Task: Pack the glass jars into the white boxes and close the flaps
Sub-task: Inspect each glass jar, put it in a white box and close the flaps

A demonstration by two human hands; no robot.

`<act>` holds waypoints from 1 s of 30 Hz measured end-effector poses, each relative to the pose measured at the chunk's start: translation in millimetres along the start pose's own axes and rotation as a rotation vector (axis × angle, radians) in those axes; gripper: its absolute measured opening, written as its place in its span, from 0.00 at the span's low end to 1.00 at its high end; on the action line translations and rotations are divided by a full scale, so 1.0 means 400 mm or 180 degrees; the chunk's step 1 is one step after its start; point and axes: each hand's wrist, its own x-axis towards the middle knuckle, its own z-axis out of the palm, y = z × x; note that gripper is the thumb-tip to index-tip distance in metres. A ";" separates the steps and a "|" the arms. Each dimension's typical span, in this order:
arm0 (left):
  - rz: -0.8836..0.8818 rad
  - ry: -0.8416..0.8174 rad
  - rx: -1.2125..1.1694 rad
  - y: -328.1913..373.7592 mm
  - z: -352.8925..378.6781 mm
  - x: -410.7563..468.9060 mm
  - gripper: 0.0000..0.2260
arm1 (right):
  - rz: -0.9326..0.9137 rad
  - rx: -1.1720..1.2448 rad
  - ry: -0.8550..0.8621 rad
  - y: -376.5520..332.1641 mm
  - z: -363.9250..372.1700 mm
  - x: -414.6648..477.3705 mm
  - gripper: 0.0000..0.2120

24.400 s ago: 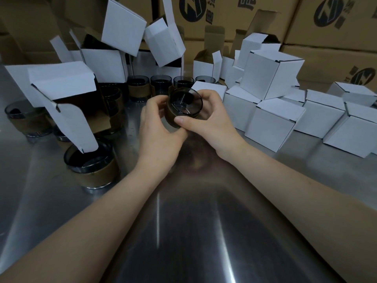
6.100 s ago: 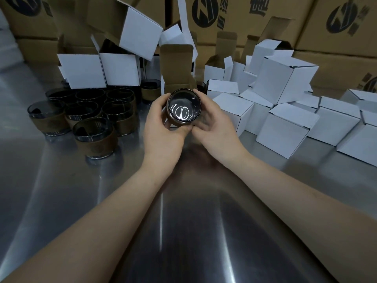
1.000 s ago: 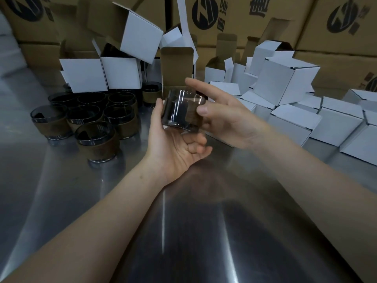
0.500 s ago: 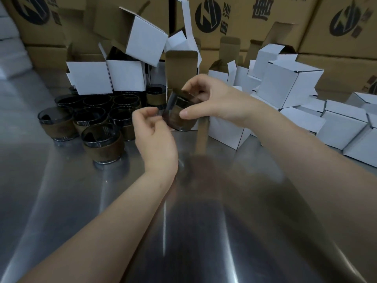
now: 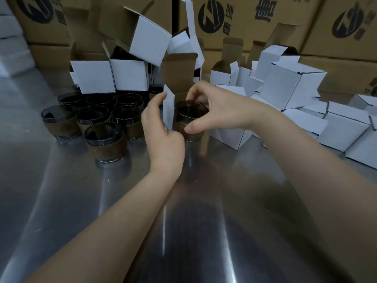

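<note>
My right hand grips a smoked glass jar with a brown band by its rim, thumb in front and fingers behind. The jar stands upright, low over the metal table, right at an open white box. That box's brown inner flap stands up behind the jar. My left hand is beside the box's left white wall with relaxed fingers, the thumb tip at the wall's edge. It holds nothing.
Several more banded jars stand grouped at the left. Open white boxes are piled behind them. Closed white boxes fill the right side, one close to the jar. Brown cartons line the back.
My right hand has turned the jar upright and lowered it to the open box. My left hand has moved up and forward to the box's left wall.
</note>
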 end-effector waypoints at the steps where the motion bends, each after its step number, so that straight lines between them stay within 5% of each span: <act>1: 0.0065 -0.0142 0.0104 -0.001 0.001 -0.002 0.36 | 0.0012 0.0030 -0.0032 0.003 -0.007 -0.005 0.26; 7: -0.0028 -0.0845 0.0231 0.000 0.005 -0.005 0.45 | -0.0003 0.0107 -0.0334 0.013 -0.041 -0.029 0.26; 13: -0.0184 -0.0882 0.0269 -0.015 0.009 0.003 0.45 | -0.0001 0.0231 -0.0291 0.020 -0.070 -0.041 0.24; 23: -0.0042 -0.0573 0.0193 -0.005 0.010 0.001 0.34 | -0.0132 0.1476 0.0569 0.009 -0.066 -0.025 0.18; 30: 0.0196 -0.0384 0.0529 -0.011 0.016 -0.005 0.30 | -0.0004 0.0603 0.1171 -0.005 -0.053 -0.015 0.28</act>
